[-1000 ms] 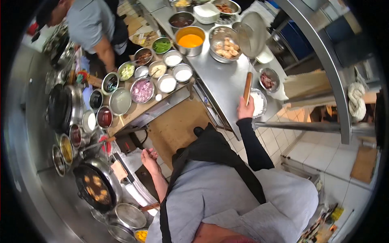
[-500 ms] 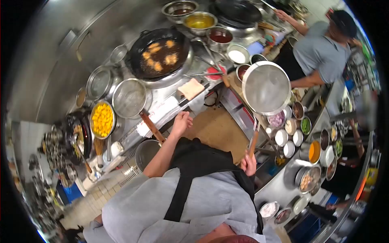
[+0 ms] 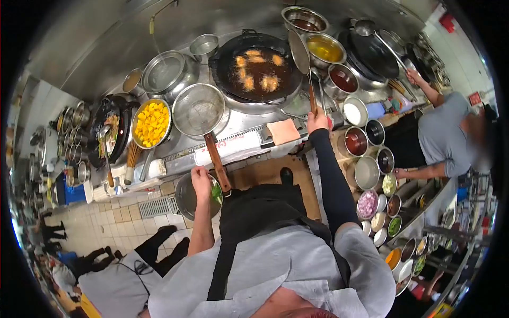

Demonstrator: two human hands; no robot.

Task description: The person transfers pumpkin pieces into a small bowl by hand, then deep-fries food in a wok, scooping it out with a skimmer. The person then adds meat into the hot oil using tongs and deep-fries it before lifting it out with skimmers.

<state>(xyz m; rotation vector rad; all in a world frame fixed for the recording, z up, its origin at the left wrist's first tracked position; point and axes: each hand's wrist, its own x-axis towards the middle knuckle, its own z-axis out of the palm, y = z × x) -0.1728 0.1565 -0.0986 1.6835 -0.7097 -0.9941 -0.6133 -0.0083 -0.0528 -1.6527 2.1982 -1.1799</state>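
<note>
My right hand (image 3: 318,122) is closed round the wooden handle of a round mesh strainer (image 3: 299,52). The strainer is tilted nearly edge-on, above the right rim of a large black wok (image 3: 225,71). Several golden fried pieces (image 3: 270,83) float in dark oil there. Near the counter's front edge, my left hand (image 3: 201,184) has its fingers curled together, with nothing visible in them. Beside it is the wooden handle of a second mesh strainer (image 3: 199,109), which rests on the counter. A deep pot (image 3: 185,196) with something green inside is partly hidden behind my left forearm.
A pan of yellow cubes (image 3: 151,124) stands left of the second strainer. Bowls of yellow liquid (image 3: 325,49) and red sauce (image 3: 343,78) sit right of the wok. A pink folded cloth (image 3: 283,132) lies at the counter edge. A co-worker (image 3: 442,132) stands at right holding a ladle.
My right hand has swung the strainer from the ingredient bowls on the right up to the wok's right side. My left hand has dropped back and left. The view has turned.
</note>
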